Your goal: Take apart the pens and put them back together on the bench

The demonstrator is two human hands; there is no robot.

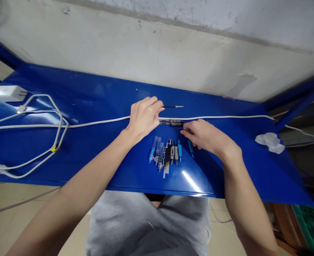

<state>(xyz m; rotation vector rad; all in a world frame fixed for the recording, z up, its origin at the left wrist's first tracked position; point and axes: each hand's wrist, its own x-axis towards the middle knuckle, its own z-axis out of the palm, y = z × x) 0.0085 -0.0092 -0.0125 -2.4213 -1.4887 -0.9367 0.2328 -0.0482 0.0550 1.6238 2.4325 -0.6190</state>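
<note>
My left hand (pixel 144 116) rests on the blue table (pixel 98 96), fingers curled around the end of a thin black pen refill (pixel 173 106) that points right. Just below it lies a clear pen barrel (pixel 173 122) along the white cable. My right hand (pixel 203 137) is closed, its fingertips pinching at the right end of that barrel. A small blue pen part (pixel 190 147) lies under its fingers. In front of both hands sits a row of several pen parts (pixel 166 153), clear, black and blue.
A white cable (pixel 226 117) runs across the table from left to right. Looped white cords (pixel 39 131) and a white charger (pixel 6 93) lie at the left. Crumpled white tissue (pixel 270 141) sits at the right. A concrete wall stands behind the table.
</note>
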